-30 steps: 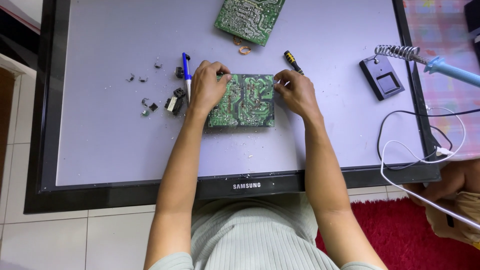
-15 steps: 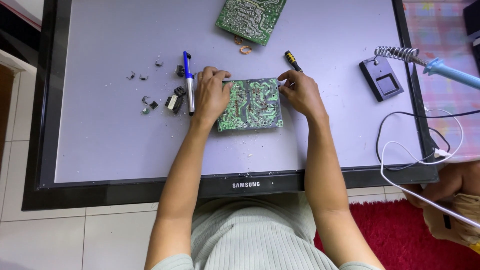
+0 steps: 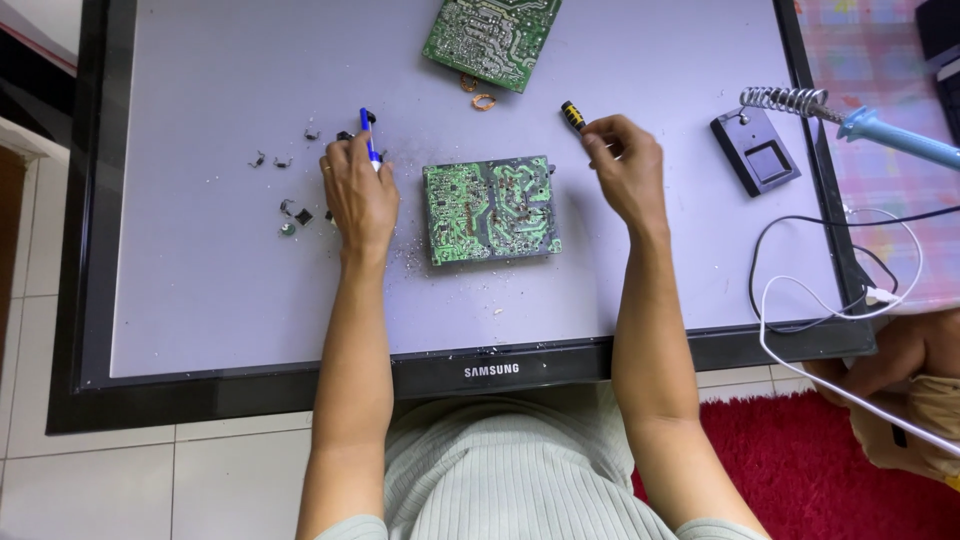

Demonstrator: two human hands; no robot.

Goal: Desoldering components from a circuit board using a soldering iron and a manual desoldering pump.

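The work surface is a large flat television panel (image 3: 200, 300) lying face-up, pale grey-lilac with a black frame, serving as the desk.

Near its centre lies a square green printed circuit board (image 3: 490, 210), solder side up. Pale green copper traces run across it, with many small silver solder points; a darker, brownish patch shows right of its middle. It lies flat, slightly turned against the panel's edges, and neither hand touches it. Fine debris is scattered along its left edge and below it.

The left hand (image 3: 358, 195) rests on the panel just left of the board, fingers curled around a blue pen-shaped tool (image 3: 368, 140) whose tip sticks out above the knuckles. A ring shows on one finger. Small dark loose components (image 3: 295, 212) lie scattered to the left of this hand.

The right hand (image 3: 625, 165) is above and to the right of the board, fingers pinched on a short tool with a black and yellow handle (image 3: 572, 116); its working end is hidden by the fingers. The two hands are well apart, the board between them.

A second green circuit board (image 3: 490, 38) lies at the panel's top edge, with a small copper-coloured coil (image 3: 484, 101) just below it. To the right stand a black soldering-iron stand (image 3: 760, 150) with a wire spring holder, a blue-handled soldering iron (image 3: 895, 135) resting in it, and looped black and white cables (image 3: 840, 300).
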